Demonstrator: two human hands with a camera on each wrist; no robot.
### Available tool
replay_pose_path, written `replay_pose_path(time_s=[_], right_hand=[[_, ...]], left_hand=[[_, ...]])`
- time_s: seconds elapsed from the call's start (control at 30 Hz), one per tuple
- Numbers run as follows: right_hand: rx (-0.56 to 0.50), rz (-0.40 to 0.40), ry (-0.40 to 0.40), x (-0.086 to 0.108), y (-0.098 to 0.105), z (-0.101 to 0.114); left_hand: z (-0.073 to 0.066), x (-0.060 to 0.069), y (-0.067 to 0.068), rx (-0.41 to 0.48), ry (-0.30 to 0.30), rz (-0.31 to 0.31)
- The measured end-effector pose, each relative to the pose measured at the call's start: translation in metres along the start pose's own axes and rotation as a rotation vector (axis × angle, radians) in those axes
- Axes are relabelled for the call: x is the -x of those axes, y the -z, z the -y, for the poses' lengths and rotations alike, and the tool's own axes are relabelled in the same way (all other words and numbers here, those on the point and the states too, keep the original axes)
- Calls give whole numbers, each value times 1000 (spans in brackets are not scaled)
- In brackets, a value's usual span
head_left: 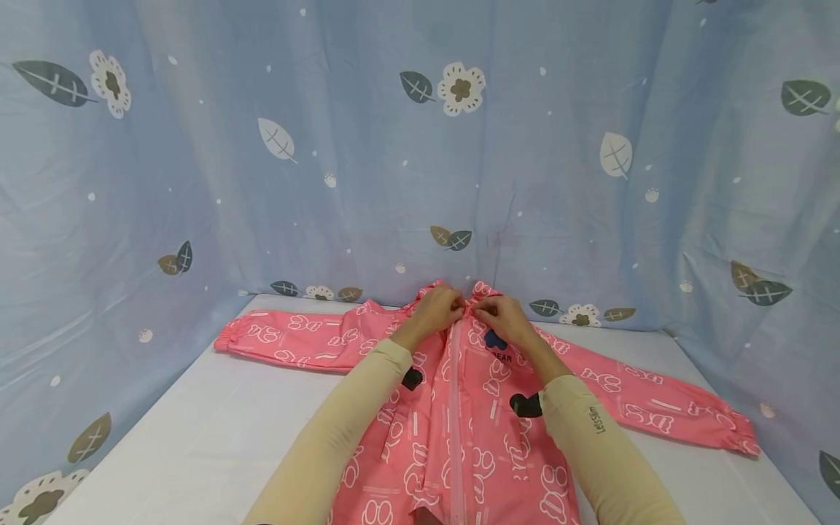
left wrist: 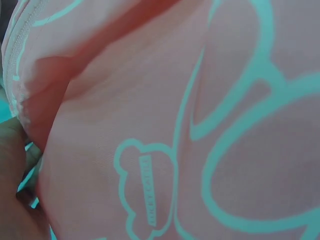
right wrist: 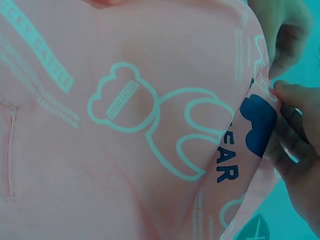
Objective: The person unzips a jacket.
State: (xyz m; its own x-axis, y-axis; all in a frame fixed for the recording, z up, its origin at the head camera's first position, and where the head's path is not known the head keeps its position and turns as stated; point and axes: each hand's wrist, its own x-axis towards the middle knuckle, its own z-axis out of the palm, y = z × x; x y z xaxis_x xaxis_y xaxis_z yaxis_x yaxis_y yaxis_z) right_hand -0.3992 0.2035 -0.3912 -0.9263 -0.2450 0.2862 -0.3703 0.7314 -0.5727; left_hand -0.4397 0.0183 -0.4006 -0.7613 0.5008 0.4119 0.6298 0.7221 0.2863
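Note:
A pink jacket (head_left: pixel 488 445) with white bear outlines lies front side up, its sleeves spread to both sides. A pale zipper (head_left: pixel 455 415) runs down its middle. At the collar, my left hand (head_left: pixel 438 309) pinches the left side of the front opening; in the left wrist view that hand (left wrist: pixel 17 175) is partly hidden by cloth. My right hand (head_left: pixel 505 319) pinches the other edge just across from it, thumb against bent fingers, as the right wrist view shows the hand (right wrist: pixel 302 142) beside the blue bear print (right wrist: pixel 260 125). What lies between the fingertips is too small to tell.
The jacket rests on a white table (head_left: pixel 190 437). A blue curtain (head_left: pixel 367 204) printed with leaves and flowers hangs behind it and along both sides. The left sleeve (head_left: pixel 282 339) and right sleeve (head_left: pixel 682 408) reach near the table's sides.

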Motion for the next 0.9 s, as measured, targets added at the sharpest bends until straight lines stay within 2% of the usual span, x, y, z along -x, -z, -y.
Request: replay_pose_path(time_s=[0.17, 0.4, 0.77, 0.9], right_hand=[[-49, 2, -30, 1, 0, 0], [-51, 3, -63, 1, 1, 0], [-53, 1, -68, 1, 0, -3], [-50, -6, -54, 1, 1, -4]], left_hand=[[4, 0, -2, 61, 2, -19], [7, 1, -2, 21, -50, -40], [11, 3, -1, 56, -47, -12], [12, 3, 0, 57, -69, -11]])
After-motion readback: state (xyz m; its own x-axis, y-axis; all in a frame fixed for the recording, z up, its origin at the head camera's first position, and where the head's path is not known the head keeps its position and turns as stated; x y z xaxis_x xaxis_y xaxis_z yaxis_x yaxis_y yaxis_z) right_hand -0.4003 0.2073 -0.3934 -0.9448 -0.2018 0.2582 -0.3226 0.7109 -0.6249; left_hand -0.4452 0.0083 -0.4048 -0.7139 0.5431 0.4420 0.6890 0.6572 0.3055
